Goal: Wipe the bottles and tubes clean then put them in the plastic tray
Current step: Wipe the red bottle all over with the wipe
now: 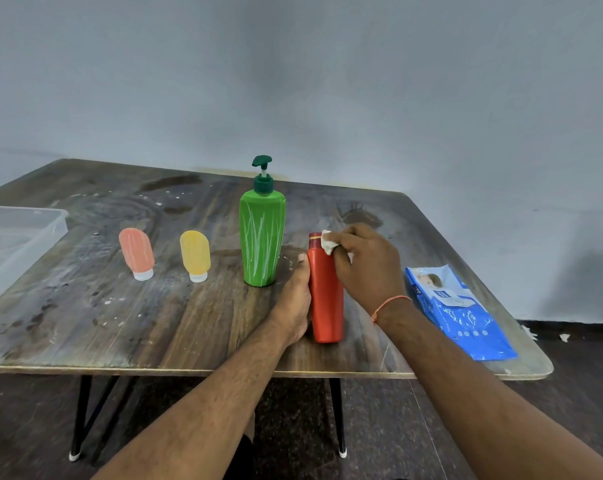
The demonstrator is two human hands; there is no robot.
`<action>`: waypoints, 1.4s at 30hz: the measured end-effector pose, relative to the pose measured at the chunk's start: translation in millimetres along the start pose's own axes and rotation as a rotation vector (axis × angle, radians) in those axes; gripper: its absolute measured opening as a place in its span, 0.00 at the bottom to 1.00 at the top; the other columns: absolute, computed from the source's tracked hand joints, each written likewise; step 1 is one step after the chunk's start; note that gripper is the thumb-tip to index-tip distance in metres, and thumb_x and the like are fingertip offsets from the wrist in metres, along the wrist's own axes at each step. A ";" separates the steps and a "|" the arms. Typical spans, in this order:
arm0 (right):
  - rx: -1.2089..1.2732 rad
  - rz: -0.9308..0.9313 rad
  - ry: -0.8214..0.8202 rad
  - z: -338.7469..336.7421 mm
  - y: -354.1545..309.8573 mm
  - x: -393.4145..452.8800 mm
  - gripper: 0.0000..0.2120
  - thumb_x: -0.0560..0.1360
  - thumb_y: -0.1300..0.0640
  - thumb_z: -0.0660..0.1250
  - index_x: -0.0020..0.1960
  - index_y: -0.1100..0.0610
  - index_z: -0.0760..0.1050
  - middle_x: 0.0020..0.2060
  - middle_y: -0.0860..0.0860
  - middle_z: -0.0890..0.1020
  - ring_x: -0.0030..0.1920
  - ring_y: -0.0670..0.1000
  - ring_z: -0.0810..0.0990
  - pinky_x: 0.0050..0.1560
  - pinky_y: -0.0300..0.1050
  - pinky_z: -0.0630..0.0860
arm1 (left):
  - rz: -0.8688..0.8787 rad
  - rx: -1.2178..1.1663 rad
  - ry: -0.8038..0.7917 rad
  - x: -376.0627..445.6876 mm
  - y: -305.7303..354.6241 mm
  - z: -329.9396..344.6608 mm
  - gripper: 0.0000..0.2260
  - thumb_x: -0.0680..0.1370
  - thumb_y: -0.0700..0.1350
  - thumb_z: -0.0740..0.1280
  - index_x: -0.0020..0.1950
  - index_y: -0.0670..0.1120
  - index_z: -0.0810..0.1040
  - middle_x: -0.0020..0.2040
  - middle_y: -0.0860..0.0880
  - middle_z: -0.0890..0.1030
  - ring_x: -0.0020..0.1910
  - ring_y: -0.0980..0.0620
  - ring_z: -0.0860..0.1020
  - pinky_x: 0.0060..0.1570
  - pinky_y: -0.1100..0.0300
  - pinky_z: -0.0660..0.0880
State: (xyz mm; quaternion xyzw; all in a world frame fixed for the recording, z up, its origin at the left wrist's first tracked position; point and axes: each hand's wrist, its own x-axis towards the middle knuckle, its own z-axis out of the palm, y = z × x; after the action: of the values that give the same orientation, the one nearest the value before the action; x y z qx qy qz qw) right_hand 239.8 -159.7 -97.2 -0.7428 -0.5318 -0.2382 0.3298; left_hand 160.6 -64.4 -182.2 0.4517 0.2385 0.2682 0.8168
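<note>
Red bottle (325,299) stands gripped in his left hand (294,303); right hand (365,268) fingertips pinch a white wipe (327,242) against its cap.

Red bottle (326,299), gold band at neck, small white wipe (327,244) against it; green pump bottle (262,237) streaked with thin white lines, dark green pump head; yellow tube (195,252) and salmon-pink tube (136,249), both faintly white-streaked, clear caps. Tray (23,233) clear, colourless; wipes pack (461,311) bright blue with white panel and white marks. Table (154,323) dark brown-grey wood grain, pale spots and dark stains, black legs; orange thread on right wrist; wall grey-blue.
</note>
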 end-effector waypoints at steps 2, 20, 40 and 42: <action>-0.018 -0.003 0.008 3.2 -6.9 7.9 0.12 0.78 0.63 0.70 0.58 0.54 0.87 0.45 0.50 0.83 0.44 0.53 0.81 0.44 0.47 0.79 | -0.008 -0.001 -0.004 -1.0 0.9 0.2 0.28 0.85 0.66 0.52 0.66 0.49 0.82 0.59 0.42 0.87 0.61 0.45 0.85 0.64 0.45 0.79; -0.099 -0.228 -0.039 9.7 -4.0 10.8 0.12 0.76 0.63 0.68 0.53 0.54 0.88 0.48 0.50 0.84 0.45 0.57 0.82 0.43 0.47 0.79 | 0.010 -0.019 -0.007 -6.7 6.1 3.5 0.26 0.87 0.62 0.51 0.61 0.49 0.83 0.54 0.45 0.88 0.57 0.47 0.85 0.62 0.47 0.80; 0.119 0.203 0.042 13.2 -8.7 3.0 0.12 0.80 0.63 0.68 0.59 0.54 0.86 0.50 0.49 0.85 0.49 0.50 0.83 0.50 0.43 0.79 | -0.013 -0.033 -0.024 -8.7 5.9 1.8 0.27 0.86 0.64 0.48 0.62 0.52 0.82 0.58 0.45 0.87 0.59 0.48 0.85 0.63 0.47 0.80; -0.002 0.045 0.040 17.3 -8.3 1.2 0.14 0.78 0.64 0.67 0.59 0.55 0.86 0.45 0.52 0.82 0.44 0.56 0.81 0.43 0.49 0.80 | -0.018 -0.057 -0.027 -8.4 6.9 2.4 0.27 0.87 0.64 0.48 0.63 0.52 0.82 0.58 0.44 0.87 0.59 0.48 0.85 0.64 0.48 0.79</action>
State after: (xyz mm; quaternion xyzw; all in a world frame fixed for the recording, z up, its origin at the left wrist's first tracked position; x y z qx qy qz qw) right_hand 232.4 -144.2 -105.9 -0.7498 -0.5081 -0.2461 0.3451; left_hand 154.3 -68.3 -173.8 0.4297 0.2237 0.2612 0.8349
